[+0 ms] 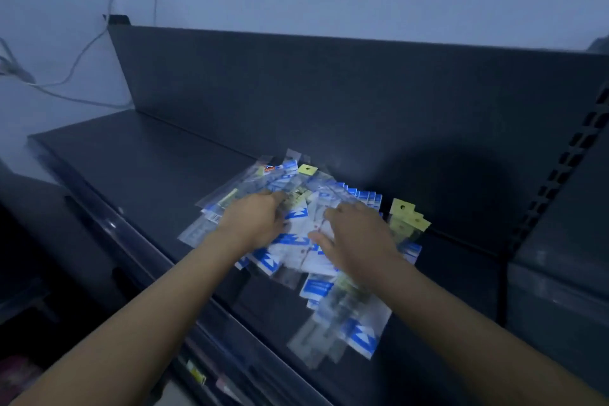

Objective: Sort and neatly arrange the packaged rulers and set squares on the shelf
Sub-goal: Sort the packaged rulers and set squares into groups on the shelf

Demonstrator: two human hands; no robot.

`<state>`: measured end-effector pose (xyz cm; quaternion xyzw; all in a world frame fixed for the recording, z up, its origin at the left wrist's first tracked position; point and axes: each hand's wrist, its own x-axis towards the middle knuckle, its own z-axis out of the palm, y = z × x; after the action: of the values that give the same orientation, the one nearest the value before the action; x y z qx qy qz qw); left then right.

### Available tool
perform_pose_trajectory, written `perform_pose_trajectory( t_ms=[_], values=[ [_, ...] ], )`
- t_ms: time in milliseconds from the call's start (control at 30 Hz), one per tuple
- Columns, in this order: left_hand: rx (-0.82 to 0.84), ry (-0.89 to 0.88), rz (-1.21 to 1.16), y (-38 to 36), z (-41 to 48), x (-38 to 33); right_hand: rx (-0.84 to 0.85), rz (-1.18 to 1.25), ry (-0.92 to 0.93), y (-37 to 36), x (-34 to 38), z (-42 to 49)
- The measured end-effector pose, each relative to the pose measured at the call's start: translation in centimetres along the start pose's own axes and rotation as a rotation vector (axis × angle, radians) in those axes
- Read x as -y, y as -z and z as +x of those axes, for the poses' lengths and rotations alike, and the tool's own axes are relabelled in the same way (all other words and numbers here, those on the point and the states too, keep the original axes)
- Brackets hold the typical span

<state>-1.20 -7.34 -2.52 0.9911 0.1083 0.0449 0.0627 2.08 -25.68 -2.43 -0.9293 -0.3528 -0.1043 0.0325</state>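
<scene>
Heaped on the shelf (131, 155), middle to front edge: packets (293, 250) of rulers — judged light, slick, bendy; best pinched at the card tops. Pressed under the right hand (359, 241), fingers spread flat; left hand (253, 221) dug in, grip impossible to tell.

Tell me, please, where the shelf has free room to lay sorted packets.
Bare shelf lies left of the pile, up to the shelf's left end, and in a smaller patch right of the yellow-tag packets, toward the slotted upright. Crowded: the middle, where left hand and right hand rest on the pile.
</scene>
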Motion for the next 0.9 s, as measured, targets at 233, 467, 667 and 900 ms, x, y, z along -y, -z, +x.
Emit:
perform_pose_trajectory(
  t_ms=[233, 467, 667, 900],
  values=[
    [0.102, -0.384, -0.291, -0.2, 6.7, 4.7, 0.044, -0.036, -0.235, -2.2, 3.3, 4.4],
    [0.308, -0.840, -0.134, 0.3, 11.0, 6.7, 0.085, -0.035, -0.636, -1.2, 5.2, 6.3],
    [0.358, -0.789, -0.049, -0.7, 11.5, 5.8, 0.079, -0.005, -0.738, -1.2, 5.5, 6.0],
    [0.483, -0.754, -0.135, 0.7, 11.7, 5.0, 0.126, 0.221, -0.926, -0.1, 3.5, 5.7]
  ],
)
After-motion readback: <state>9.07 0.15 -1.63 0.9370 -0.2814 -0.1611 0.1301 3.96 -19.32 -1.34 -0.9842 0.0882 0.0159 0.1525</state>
